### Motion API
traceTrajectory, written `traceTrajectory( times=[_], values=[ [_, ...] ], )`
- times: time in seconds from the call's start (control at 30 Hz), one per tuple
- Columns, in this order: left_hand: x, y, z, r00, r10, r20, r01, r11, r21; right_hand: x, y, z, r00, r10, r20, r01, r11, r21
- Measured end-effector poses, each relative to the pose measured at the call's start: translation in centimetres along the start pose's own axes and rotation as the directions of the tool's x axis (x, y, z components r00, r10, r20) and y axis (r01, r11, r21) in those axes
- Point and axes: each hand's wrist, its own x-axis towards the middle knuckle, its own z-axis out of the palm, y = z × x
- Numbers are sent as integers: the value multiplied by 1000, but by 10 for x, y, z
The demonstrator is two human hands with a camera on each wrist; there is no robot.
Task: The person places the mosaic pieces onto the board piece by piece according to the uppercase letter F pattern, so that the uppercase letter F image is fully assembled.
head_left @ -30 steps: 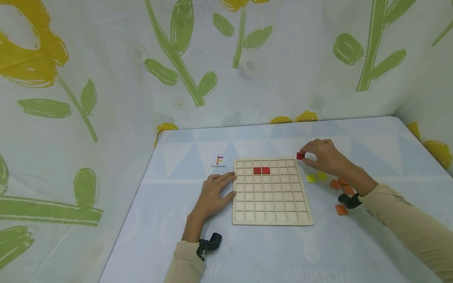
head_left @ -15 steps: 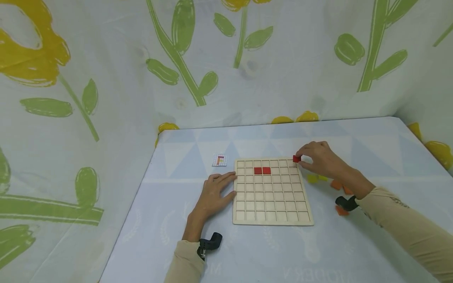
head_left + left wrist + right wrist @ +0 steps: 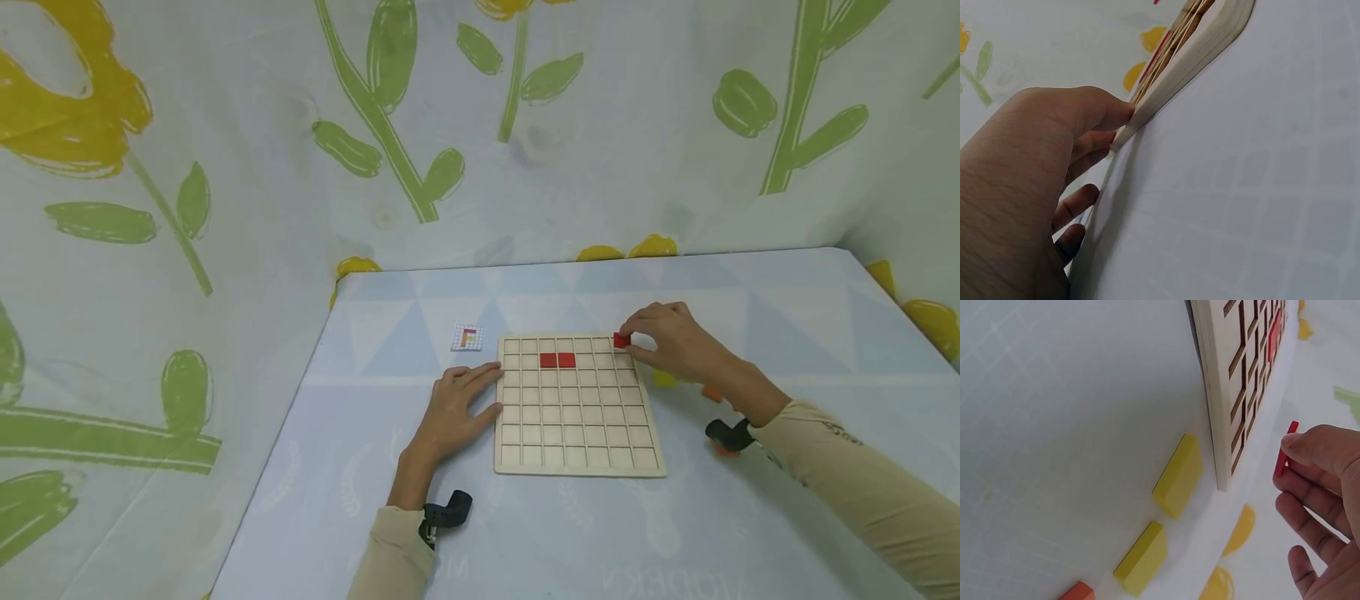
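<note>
A wooden grid board (image 3: 572,412) lies on the table, with two red square tiles (image 3: 557,360) side by side in its second row from the back. Between thumb and fingers, my right hand (image 3: 675,340) pinches a third red tile (image 3: 1287,449), raised above the board's back right corner. My left hand (image 3: 452,417) rests at the board's left edge, its thumb and fingertips touching the rim, as the left wrist view also shows. Beneath the right hand and beside the board are two yellow tiles (image 3: 1179,477), plain in the right wrist view.
A small printed pattern card (image 3: 468,337) lies behind the board's left corner. Several orange tiles (image 3: 712,393) lie right of the board, partly hidden under the right forearm. Flower-patterned fabric (image 3: 247,125) walls the table at the back and sides.
My right hand has moved left with the red tile, from beyond the board's right edge to over its back right corner. The left hand keeps its place at the rim.
</note>
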Motion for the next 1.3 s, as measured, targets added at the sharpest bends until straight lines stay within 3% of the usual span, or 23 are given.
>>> traceTrajectory(
  times=[0.33,0.57,0.93,1.3],
  values=[
    [-1,-1,1,1000,-17,4,17,1000,-1,0,0,4,999,-28,-28,27,1000,-12],
    [0,-1,-1,1000,-15,9,15,1000,4,2,-5,6,1000,-10,-13,10,1000,-14],
    [-1,-1,3,1000,3,-2,-3,1000,-4,-1,-12,11,998,-54,-42,54,998,-14],
    [-1,0,0,1000,-21,19,21,1000,7,1,-17,14,997,-64,-47,63,998,-17]
  ],
)
